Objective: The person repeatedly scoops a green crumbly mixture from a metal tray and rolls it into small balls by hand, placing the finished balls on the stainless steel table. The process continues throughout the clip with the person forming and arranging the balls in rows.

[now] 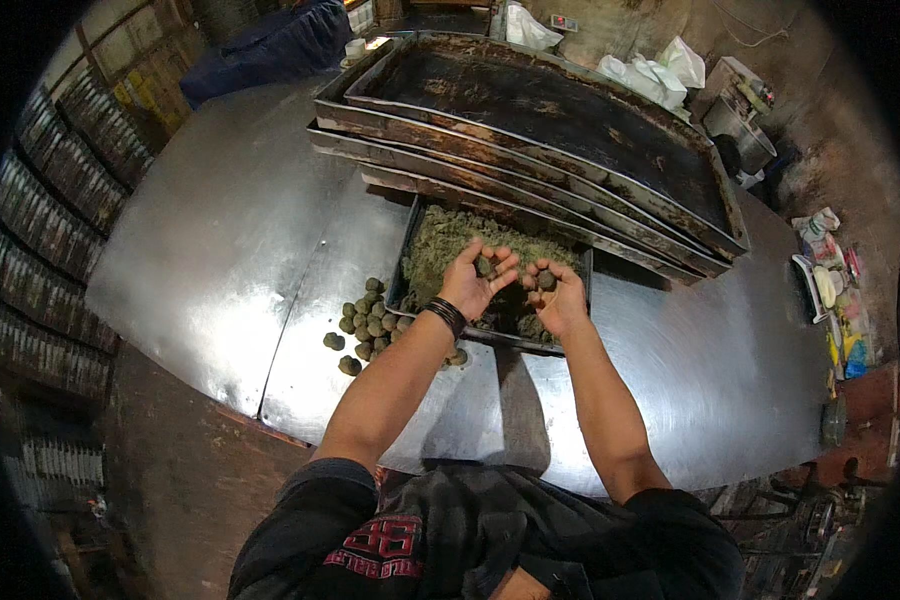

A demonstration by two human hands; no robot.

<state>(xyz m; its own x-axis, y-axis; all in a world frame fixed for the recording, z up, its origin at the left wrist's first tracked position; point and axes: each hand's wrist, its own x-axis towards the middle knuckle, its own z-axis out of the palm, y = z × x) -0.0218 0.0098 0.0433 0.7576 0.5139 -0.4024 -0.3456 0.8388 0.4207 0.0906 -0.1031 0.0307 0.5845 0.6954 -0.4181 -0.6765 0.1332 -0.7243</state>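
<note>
A dark rectangular tray [587,281] holds a loose, crumbly greenish-brown mixture [450,238]. Over it my left hand [478,279] is raised palm up, its fingers curled around a small ball of the mixture [484,265]. Close to its right, my right hand [557,296] holds another small dark ball [546,280] at its fingertips. The two hands are apart. On the metal table beside the tray's left side lies a pile of rolled balls [375,321], partly hidden behind my left forearm.
Large stacked metal baking trays [540,124] overhang the far side of the small tray. The shiny metal table [675,360] extends to both sides. White plastic bags [649,79] and a metal pot [742,135] stand at the back right. Racks [60,202] line the left.
</note>
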